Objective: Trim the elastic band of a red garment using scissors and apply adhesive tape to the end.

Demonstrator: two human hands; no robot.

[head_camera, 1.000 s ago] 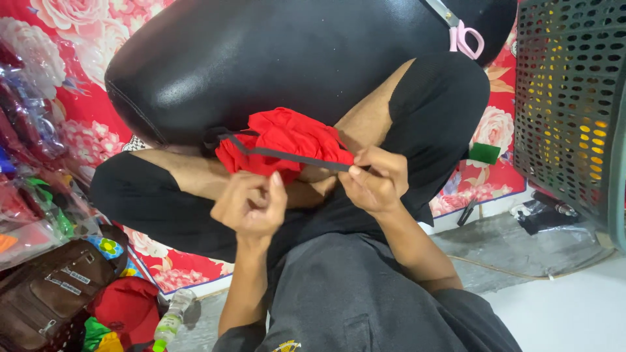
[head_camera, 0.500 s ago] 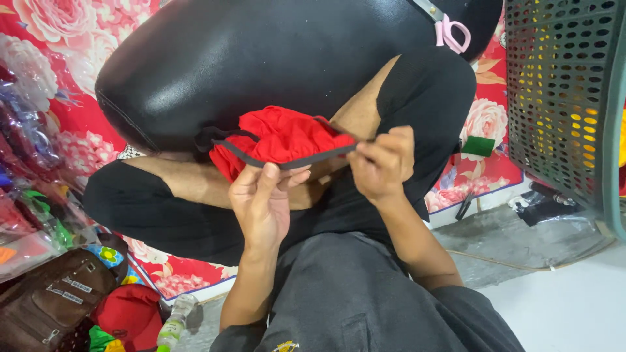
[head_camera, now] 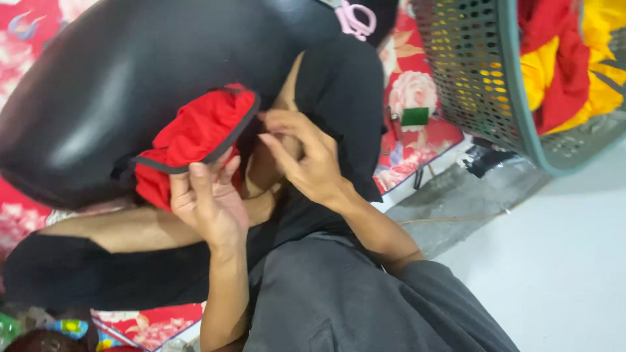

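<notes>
The red cloth [head_camera: 195,133] is soft, crumpled and edged with a dark band, bunched against the glossy black cushion [head_camera: 117,85]. My left hand [head_camera: 208,202] sits just below the cloth, fingers [head_camera: 199,179] curled onto its lower edge. Right of the cloth, my right hand [head_camera: 306,156] pinches at its band. Further right stands a green perforated plastic basket [head_camera: 482,72] holding red and yellow fabric.

Left hand [head_camera: 207,201] raised palm-up, fingers curled, right hand [head_camera: 306,156] fingers bent, forearms converging
</notes>
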